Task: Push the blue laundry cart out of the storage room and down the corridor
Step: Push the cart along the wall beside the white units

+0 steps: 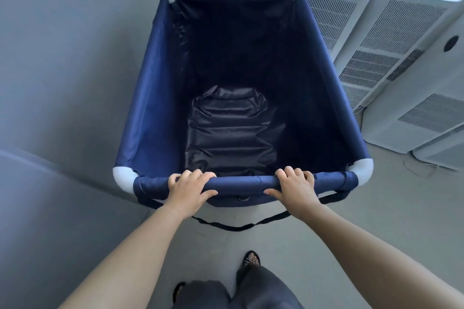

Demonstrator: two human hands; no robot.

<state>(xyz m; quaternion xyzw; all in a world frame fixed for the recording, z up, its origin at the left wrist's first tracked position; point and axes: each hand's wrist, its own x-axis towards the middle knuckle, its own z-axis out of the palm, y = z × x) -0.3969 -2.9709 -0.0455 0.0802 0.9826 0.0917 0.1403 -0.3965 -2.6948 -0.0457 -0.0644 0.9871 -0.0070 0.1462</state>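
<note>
Hands sit side by side on the near top rail [241, 183] of the blue laundry cart [155, 108]. The cart stands on the pale floor [376, 208] directly in front of the person, its far end close to a grey wall [75, 32].

The left hand [187, 189] grips the rail left of its middle, fingers [198, 175] curled over the top and thumb stretched along the near side. The right hand [296, 189] grips the same rail right of its middle in a mirrored hold, its fingers [288, 172] wrapped over the top and the thumb pointing inward. Both arms are bare and reach forward nearly straight.

The cart is a deep navy fabric bin hung on a frame, with a white corner joint [364, 170] at each corner. Its inside shows a dark, wrinkled bottom panel [233, 133]. A black strap [238, 227] droops in a loop below the near rail.

White tower appliances [391, 40] with slotted grilles stand in a row near the cart's right wall; whether any touches the cart cannot be told. At the bottom edge, dark trousers [263, 288] and a patterned sandal [251, 258] are visible.
</note>
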